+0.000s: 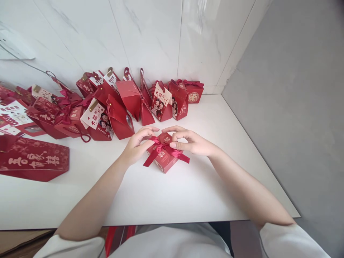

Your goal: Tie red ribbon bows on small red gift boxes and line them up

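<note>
While the small red box (166, 165) with its ribbon bow (163, 145) stands on the white table (172, 200), left hand (138, 145) and right hand (189, 141) are at its two sides, fingers curved at the bow; whether they pinch it, I cannot tell

The kind of room is unclear, but it is indoors: a marble-patterned tiled wall (150, 39) runs along the far edge of a white tabletop (204, 193), with a plain grey surface (292, 93) beyond its right edge.
</note>
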`<state>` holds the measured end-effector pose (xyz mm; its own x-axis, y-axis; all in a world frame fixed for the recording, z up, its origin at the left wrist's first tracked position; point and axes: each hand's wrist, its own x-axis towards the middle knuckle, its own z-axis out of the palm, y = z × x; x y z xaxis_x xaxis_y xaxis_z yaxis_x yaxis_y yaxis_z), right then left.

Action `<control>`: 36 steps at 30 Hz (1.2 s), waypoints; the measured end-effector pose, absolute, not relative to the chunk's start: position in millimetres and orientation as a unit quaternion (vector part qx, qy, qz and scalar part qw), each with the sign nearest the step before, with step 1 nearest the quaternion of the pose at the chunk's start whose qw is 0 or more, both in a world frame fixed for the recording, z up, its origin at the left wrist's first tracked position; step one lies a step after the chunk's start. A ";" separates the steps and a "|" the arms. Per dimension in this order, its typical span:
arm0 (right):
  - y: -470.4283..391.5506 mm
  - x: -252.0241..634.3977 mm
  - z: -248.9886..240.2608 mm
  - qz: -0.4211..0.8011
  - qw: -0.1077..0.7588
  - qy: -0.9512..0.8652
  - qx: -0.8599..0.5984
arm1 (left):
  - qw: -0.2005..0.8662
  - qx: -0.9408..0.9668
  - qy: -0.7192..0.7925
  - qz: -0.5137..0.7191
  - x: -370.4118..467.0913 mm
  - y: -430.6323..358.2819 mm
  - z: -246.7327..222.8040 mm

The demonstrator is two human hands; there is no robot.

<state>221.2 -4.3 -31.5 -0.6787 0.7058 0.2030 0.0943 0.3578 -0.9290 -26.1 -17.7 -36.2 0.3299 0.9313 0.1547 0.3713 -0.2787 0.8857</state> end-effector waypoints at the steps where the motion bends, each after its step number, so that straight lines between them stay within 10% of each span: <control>1: -3.7 222.1 -30.9 0.517 0.303 -0.761 -0.249 | 0.419 0.706 0.443 0.359 -27.2 -17.2 -36.1; 16: 4.6 222.9 -40.7 0.573 0.292 -0.711 -0.283 | 0.222 0.748 0.481 0.400 -14.2 -22.4 -44.8; 36: 5.1 225.3 -38.6 0.611 0.290 -0.684 -0.273 | 0.407 0.727 0.393 0.389 -24.7 -16.7 -51.0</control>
